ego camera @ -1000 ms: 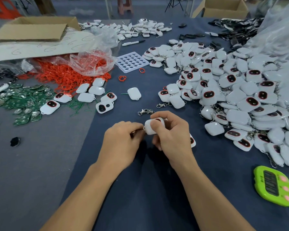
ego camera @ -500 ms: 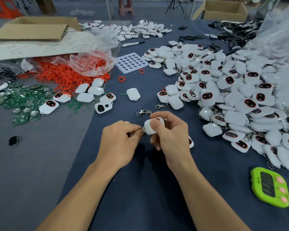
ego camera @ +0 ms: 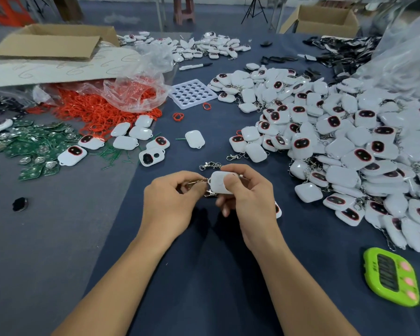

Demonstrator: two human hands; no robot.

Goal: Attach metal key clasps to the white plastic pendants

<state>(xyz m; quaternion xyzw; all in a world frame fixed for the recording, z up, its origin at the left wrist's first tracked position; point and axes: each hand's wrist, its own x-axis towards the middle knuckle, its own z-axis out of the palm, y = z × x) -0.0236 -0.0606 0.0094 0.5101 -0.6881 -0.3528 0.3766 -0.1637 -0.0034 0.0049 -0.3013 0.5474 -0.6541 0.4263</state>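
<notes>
My right hand (ego camera: 247,202) grips a white plastic pendant (ego camera: 217,181) between thumb and fingers, just above the dark blue table. My left hand (ego camera: 170,202) pinches a metal key clasp (ego camera: 197,181) whose end meets the pendant's left corner loop. Part of the clasp (ego camera: 210,194) hangs below the pendant. A second loose clasp (ego camera: 210,165) lies on the cloth right behind my hands. Another pendant (ego camera: 277,209) peeks out from under my right hand.
A big heap of white pendants (ego camera: 337,141) fills the right side. Loose pendants (ego camera: 131,139), green circuit boards (ego camera: 32,146) and red rings (ego camera: 95,110) lie on the left. A white hole tray (ego camera: 192,93) sits behind. A green timer (ego camera: 393,277) lies at the near right.
My hands stay together at the same spot. The clasp now shows more between my left fingers and the pendant, and the view has shifted slightly.
</notes>
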